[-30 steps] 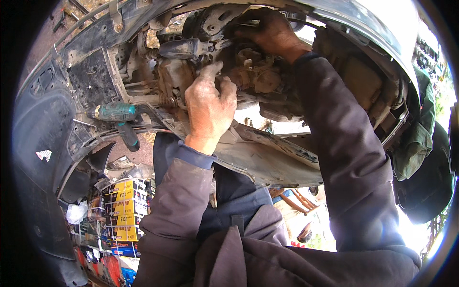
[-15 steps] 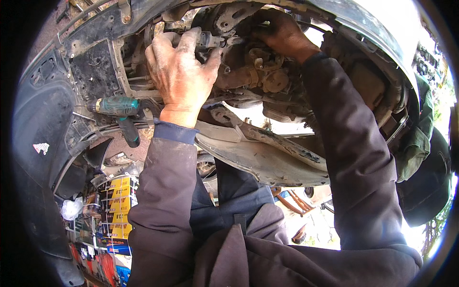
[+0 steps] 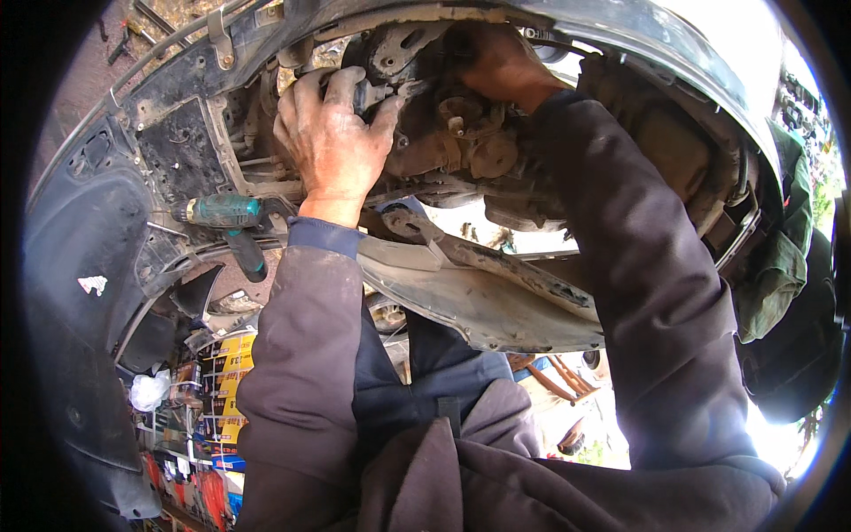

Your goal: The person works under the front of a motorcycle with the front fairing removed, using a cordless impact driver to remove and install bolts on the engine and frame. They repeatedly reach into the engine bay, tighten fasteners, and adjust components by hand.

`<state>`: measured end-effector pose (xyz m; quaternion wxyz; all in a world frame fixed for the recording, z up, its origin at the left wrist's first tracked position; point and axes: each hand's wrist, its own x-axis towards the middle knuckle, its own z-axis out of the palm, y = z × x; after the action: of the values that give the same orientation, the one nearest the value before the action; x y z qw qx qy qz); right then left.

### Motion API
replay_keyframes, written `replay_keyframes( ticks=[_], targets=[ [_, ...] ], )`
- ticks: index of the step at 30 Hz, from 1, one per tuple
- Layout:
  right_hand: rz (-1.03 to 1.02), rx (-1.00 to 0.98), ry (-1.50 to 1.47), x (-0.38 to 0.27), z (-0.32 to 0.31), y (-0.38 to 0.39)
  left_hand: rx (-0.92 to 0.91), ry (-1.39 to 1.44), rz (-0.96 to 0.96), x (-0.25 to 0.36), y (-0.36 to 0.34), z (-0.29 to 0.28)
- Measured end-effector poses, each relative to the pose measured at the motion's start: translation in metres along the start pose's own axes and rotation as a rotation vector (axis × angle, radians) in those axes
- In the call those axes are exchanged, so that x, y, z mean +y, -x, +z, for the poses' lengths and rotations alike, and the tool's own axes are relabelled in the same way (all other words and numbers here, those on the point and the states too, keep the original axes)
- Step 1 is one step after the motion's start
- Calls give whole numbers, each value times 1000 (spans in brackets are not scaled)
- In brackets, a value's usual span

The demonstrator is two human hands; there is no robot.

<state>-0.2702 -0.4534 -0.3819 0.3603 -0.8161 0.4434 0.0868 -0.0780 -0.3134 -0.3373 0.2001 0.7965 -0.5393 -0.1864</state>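
Observation:
Up inside the front of a vehicle, my left hand curls its fingers around a dark metal part with a forked end. Beyond it sits a slotted metal bracket. My right hand reaches in on the other side of that bracket. Its fingers bend into deep shadow, and whatever they touch is hidden. Between the two hands and nearer to me are dirty round engine parts. A teal cordless drill lies on the body panel to the left of my left wrist.
A curved panel edge runs below my forearms. Dark bodywork fills the left side. Yellow boxes stand on a shelf at lower left. Green cloth hangs at the right.
My right hand has shifted left and slightly up, deeper behind the bracket. My left hand keeps its grip on the metal part, its fingers slightly lower. The whole view has shifted a little.

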Motion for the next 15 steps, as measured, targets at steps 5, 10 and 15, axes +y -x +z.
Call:
replay_keyframes(
  ticks=[5,10,15],
  targets=[
    [101,-71,-3,2,1,-1,-4,-52,34,2,0,-2],
    [83,-66,-129,-11,-14,8,-68,-17,-11,1,1,-3],
    [10,51,76,-44,-36,28,52,151,52,-12,20,-26]
  ],
)
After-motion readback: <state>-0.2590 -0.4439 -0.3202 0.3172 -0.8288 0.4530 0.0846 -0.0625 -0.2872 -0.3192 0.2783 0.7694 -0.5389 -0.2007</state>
